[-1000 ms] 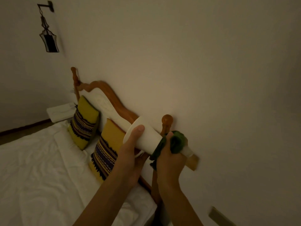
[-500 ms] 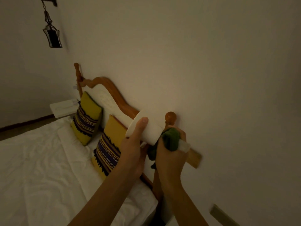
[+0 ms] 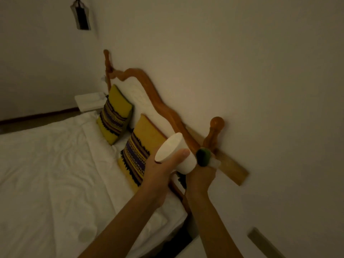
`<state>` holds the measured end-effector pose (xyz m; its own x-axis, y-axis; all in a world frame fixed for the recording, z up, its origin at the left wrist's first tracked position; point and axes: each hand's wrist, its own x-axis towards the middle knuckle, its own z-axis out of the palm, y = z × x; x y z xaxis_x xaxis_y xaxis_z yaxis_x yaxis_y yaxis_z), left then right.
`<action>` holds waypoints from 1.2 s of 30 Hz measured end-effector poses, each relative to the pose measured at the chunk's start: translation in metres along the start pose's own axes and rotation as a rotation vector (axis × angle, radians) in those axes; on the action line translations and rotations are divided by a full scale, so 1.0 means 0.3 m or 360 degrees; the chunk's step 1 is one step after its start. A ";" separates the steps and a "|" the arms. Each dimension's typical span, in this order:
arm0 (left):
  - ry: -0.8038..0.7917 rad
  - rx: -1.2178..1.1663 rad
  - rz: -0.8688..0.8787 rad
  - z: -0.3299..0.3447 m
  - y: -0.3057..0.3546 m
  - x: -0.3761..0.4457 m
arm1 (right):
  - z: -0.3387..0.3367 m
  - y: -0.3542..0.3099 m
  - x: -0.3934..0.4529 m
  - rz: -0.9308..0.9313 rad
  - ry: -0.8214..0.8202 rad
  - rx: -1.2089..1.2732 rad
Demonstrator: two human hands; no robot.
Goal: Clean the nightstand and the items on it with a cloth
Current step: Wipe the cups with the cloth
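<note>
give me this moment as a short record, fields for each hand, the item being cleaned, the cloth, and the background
left hand: left hand wraps the wide end of the lamp, thumb on top
right hand: right hand holds the green cloth against the lamp's narrow end
item: white lamp, a cone-shaped shade, held up in the air, tilted
cloth: green cloth, bunched, touching the lamp
background: wooden headboard, two yellow patterned pillows, white bed sheet
nightstand: not clearly in view

Single head-worn wide-angle view, tilted, looking forward and down along both forearms. Close on the left grip [image 3: 163, 170] and right grip [image 3: 202, 175]; bed [image 3: 46, 174] left of them, wall [image 3: 242, 71] beyond. No second view.
</note>
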<state>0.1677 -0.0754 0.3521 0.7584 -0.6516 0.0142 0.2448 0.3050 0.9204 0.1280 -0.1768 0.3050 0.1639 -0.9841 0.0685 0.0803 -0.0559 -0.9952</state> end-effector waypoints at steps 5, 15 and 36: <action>0.0417 -0.0061 -0.0059 -0.352 -0.080 0.058 | 0.125 0.162 -0.122 -0.0035 -0.0189 -0.0245; 0.1146 0.0413 -0.0264 -1.169 -0.292 -0.092 | 0.486 0.485 -0.486 0.0061 -0.1039 -0.0497; 0.1387 0.1437 -0.1172 -1.872 -1.118 -0.039 | 0.796 1.155 -0.756 0.0204 -0.1488 -0.0944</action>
<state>0.4158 0.2200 -0.1763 0.8306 0.2558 -0.4946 0.5260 -0.6517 0.5464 0.3535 0.0673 -0.0387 0.8333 -0.4879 -0.2599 -0.4317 -0.2808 -0.8572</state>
